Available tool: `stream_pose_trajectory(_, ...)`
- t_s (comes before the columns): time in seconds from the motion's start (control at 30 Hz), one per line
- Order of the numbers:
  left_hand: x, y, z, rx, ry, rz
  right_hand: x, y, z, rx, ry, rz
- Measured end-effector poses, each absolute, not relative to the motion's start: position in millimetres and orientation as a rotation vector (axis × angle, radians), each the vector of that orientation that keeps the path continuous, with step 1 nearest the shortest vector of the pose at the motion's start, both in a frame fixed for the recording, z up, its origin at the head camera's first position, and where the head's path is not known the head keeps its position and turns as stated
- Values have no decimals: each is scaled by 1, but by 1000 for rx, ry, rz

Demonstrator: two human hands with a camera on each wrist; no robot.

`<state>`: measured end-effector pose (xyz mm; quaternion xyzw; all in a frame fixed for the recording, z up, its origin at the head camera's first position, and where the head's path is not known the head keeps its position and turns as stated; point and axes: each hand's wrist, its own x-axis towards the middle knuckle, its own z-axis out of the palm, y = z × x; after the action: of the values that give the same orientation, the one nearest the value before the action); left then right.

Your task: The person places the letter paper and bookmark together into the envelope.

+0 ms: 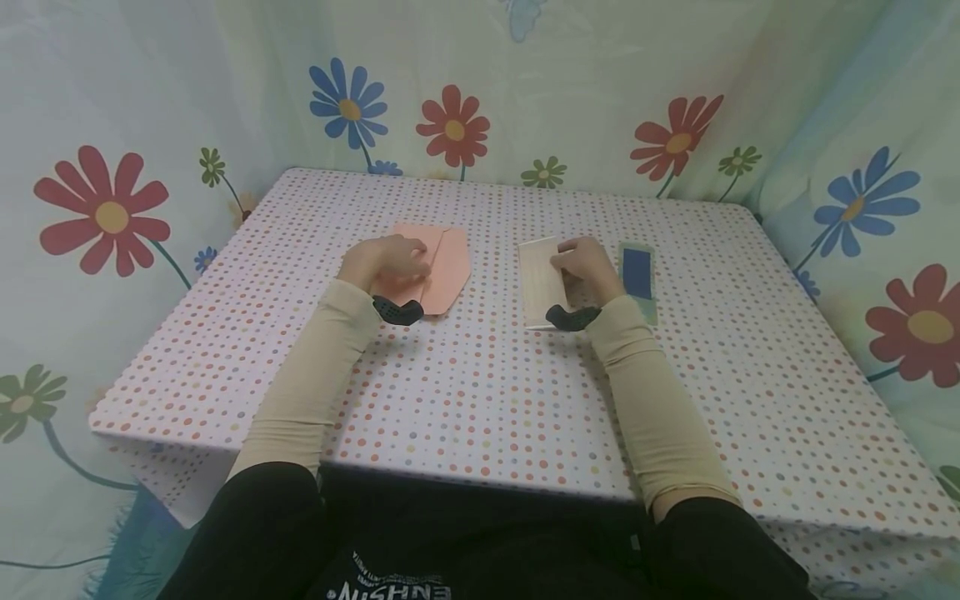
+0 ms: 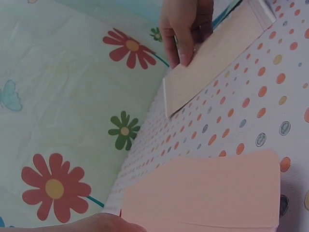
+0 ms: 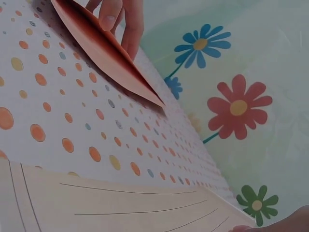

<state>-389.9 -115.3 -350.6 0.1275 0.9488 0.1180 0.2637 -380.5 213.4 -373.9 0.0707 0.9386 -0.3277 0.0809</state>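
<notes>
A pink envelope (image 1: 450, 271) lies on the dotted table with its flap spread open to the right. My left hand (image 1: 393, 257) grips it by the pocket's edge; in the right wrist view the fingers (image 3: 129, 36) are at the mouth, which gapes a little. To the right is a cream sheet of lined letter paper (image 1: 542, 279), folded, with ruled lines showing in the right wrist view. My right hand (image 1: 588, 265) pinches it by its right side, and in the left wrist view the fingertips (image 2: 186, 54) press on its face.
Just right of my right hand lies a flat green card with a dark blue panel (image 1: 637, 275), partly behind the wrist. A polka-dot cloth covers the table (image 1: 480, 392). Flower-printed curtains (image 1: 585, 75) hang at its back and sides.
</notes>
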Motion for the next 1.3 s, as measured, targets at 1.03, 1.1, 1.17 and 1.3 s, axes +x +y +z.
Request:
stream_pose_trajectory(1.03, -385, -116, -350, 322, 2568, 337, -381, 211, -372, 451, 2575, -1562)
stream_pose_trajectory(1.1, -385, -116, -349, 332, 2575, 326, -381, 211, -371, 453, 2570, -1578)
stream_pose_trajectory(1.17, -385, -116, -349, 339, 2579, 324, -382, 212, -371, 440, 2563, -1591)
stream_pose_trajectory(1.3, -386, -116, -349, 343, 2579, 332, -383, 214, -372, 421, 2543, -1611)
